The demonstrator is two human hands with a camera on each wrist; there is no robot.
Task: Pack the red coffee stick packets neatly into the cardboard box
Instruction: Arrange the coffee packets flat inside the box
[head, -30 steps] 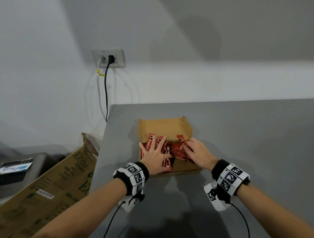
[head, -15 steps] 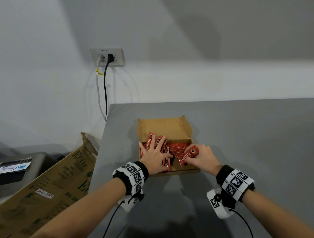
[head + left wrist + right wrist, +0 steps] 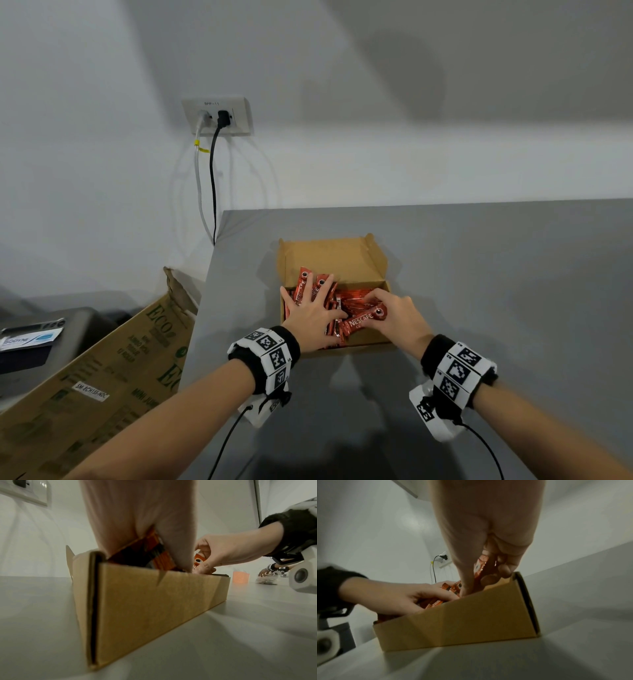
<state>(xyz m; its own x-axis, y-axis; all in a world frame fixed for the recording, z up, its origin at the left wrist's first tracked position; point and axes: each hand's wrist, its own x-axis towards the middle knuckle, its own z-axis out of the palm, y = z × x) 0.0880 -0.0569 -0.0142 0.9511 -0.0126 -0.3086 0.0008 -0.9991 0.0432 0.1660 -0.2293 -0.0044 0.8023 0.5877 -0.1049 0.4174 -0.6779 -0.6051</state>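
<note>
Grey table [image 3: 479,274] is set against a white wall, with a wall socket [image 3: 218,115] at 11 o'clock. On it the cardboard box [image 3: 342,260] is placed, red packets [image 3: 349,298] inside. The left hand [image 3: 313,313] is spread flat on them; one packet [image 3: 363,322] is gripped by the right hand [image 3: 399,317].

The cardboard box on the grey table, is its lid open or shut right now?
Open. The cardboard box has its lid flap folded back toward the wall, and both hands reach onto the red packets inside.
</note>
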